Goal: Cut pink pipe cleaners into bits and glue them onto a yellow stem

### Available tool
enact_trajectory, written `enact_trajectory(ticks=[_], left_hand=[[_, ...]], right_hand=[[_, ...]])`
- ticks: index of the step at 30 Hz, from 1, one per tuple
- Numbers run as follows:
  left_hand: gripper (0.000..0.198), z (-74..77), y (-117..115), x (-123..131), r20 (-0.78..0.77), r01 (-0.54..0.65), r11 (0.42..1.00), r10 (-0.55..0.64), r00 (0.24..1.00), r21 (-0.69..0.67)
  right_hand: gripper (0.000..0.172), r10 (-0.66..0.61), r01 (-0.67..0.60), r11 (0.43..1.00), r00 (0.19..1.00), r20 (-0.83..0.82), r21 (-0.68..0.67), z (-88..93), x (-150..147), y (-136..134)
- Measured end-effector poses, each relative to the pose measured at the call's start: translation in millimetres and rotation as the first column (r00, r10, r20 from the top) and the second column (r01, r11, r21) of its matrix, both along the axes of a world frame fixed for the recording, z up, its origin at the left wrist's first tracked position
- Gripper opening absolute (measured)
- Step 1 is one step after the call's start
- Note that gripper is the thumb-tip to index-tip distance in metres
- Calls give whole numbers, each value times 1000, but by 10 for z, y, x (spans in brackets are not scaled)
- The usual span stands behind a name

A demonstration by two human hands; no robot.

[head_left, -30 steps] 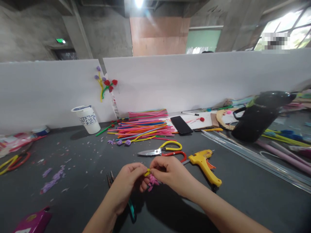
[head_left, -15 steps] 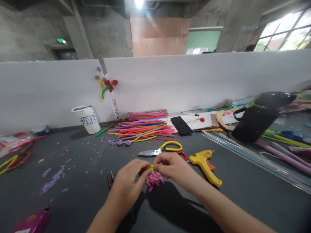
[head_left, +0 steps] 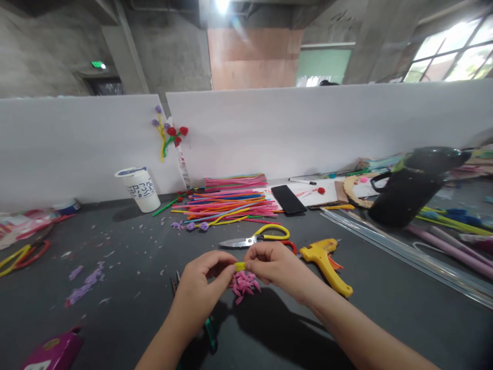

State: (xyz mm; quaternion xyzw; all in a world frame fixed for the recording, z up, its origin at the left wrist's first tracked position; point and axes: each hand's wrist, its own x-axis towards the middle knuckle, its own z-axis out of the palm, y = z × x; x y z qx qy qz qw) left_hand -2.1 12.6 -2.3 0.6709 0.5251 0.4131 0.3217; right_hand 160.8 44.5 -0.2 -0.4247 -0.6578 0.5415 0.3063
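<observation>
My left hand [head_left: 203, 287] and my right hand [head_left: 274, 268] meet above the dark table [head_left: 115, 288], both pinched on a short yellow pipe cleaner piece [head_left: 240, 266]. A pink pipe-cleaner flower [head_left: 243, 284] hangs just below that yellow piece, between the two hands. Green-handled pliers [head_left: 210, 331] lie on the table under my left wrist, partly hidden. Yellow-handled scissors [head_left: 256, 238] lie just beyond my hands.
A yellow glue gun [head_left: 324, 258] lies right of my right hand. A pile of coloured pipe cleaners [head_left: 227, 201], a black phone [head_left: 287, 199], a white cup [head_left: 139, 189] and a black kettle [head_left: 410, 186] stand farther back. Purple scraps [head_left: 82, 281] lie left.
Both hands rose slightly and shifted right. The yellow piece now shows more between the fingertips, and the pink flower has opened out below it.
</observation>
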Motion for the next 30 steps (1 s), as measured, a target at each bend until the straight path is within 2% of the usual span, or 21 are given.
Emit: enact_trajectory(ticks=[2, 4, 7, 12, 14, 16, 18, 21, 23, 25, 26, 27, 28, 30], left_hand=[[10, 25, 12, 26, 108, 18, 988, -1, 994, -154], [12, 46, 16, 46, 154, 46, 972, -10, 988, -232], [14, 65, 5, 55, 214, 71, 959, -11, 977, -273], [15, 33, -11, 45, 455, 101, 930, 77, 887, -354], [15, 2, -3, 52, 499, 77, 934, 115, 859, -348], [15, -28, 8, 63, 493, 11, 949, 154, 857, -315], [14, -53, 16, 70, 421, -90, 960, 198, 885, -264], [15, -72, 22, 55, 141, -187, 975, 203, 969, -120], [16, -67, 25, 24, -101, -121, 993, 122, 987, 14], [17, -42, 29, -17, -260, 14, 996, 9, 965, 86], [17, -22, 30, -37, -289, 74, 993, -45, 956, 90], [17, 2, 30, -55, -281, 119, 990, -93, 955, 77], [16, 27, 28, -69, -239, 150, 987, -134, 962, 50], [14, 68, 17, -79, -66, 201, 979, -203, 977, -38]], right_hand=[[9, 9, -10, 999, 1000, 29, 44, -8, -3, -2], [9, 14, -21, 994, 998, 65, 108, -9, -3, -10], [10, 25, -36, 986, 997, 74, 164, 22, 12, -21], [9, 97, -93, 994, 994, -54, 58, 76, 23, -27], [9, 43, -37, 992, 998, -47, 117, 46, -11, -49], [9, -29, 23, 966, 999, 20, 259, -11, -62, -94], [10, -100, 20, 894, 983, 155, 448, -78, -111, -151], [11, -228, -138, 692, 890, 395, 709, -158, -137, -210], [12, -282, -287, 548, 821, 497, 786, -179, -113, -206], [13, -269, -382, 468, 797, 540, 797, -164, -69, -169], [13, -245, -386, 463, 809, 534, 797, -143, -44, -143], [13, -208, -362, 487, 836, 509, 795, -115, -21, -116], [13, -162, -312, 541, 873, 461, 781, -81, -2, -91], [13, -57, -182, 702, 950, 308, 689, -12, 18, -58]])
